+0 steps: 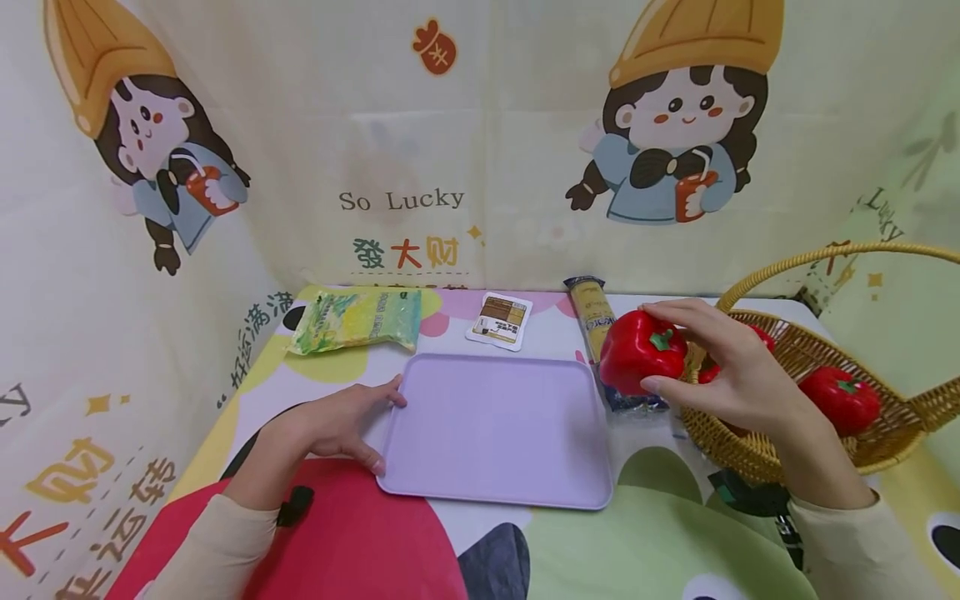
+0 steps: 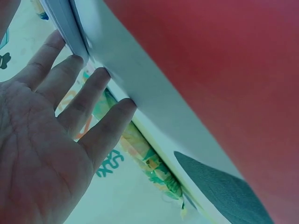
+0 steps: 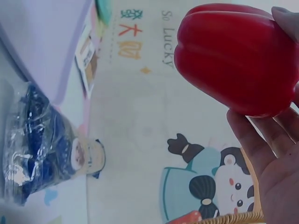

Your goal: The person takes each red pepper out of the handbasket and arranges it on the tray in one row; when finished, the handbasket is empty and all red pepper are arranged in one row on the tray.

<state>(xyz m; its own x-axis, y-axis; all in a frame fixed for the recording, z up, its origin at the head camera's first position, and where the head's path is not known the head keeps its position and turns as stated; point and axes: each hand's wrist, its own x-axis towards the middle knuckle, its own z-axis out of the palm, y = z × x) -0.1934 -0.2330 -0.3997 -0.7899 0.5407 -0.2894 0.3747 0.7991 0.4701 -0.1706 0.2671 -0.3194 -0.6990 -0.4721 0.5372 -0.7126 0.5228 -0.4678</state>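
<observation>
sitting inside right grip (image 1: 750, 379), red pepper (image 1: 632, 354)

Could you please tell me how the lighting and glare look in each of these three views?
Head view: bright, fairly even light, with small glints on the red pepper and a soft shadow near the right edge of the tray; left wrist view: dimmer and greenish, the left hand shaded; right wrist view: white glare on the clear plastic wrapping.

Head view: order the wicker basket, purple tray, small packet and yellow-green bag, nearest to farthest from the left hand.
1. Purple tray, at the left hand.
2. Yellow-green bag, back left.
3. Small packet, behind the tray.
4. Wicker basket, far right.
</observation>
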